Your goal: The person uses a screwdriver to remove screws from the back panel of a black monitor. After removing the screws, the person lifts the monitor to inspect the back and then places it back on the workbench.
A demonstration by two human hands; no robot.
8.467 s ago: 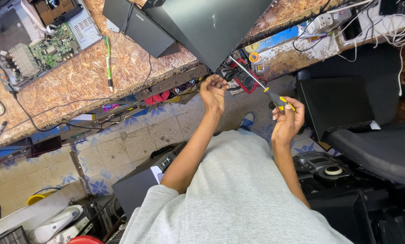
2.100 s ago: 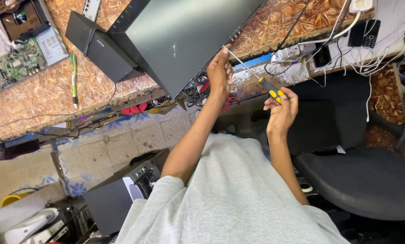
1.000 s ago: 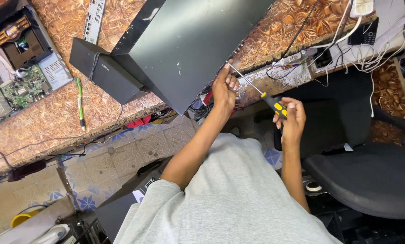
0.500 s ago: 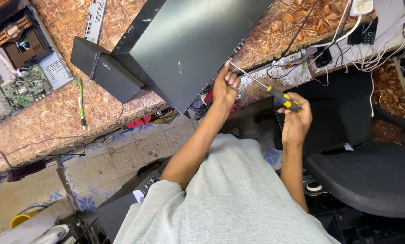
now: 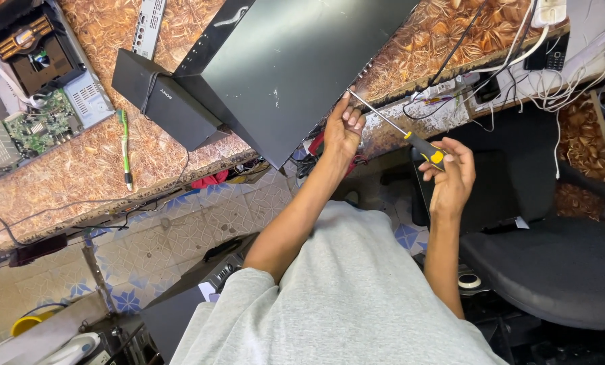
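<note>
At the desk's front edge, the screwdriver is gripped by the right hand; its shaft is pinched by the left hand against the black panel. The tip should be kept squarely seated.

Right hand grips yellow-black-handled screwdriver. Left hand pinches its shaft at flat black metal panel. Panel rests on brown patterned counter.
</note>
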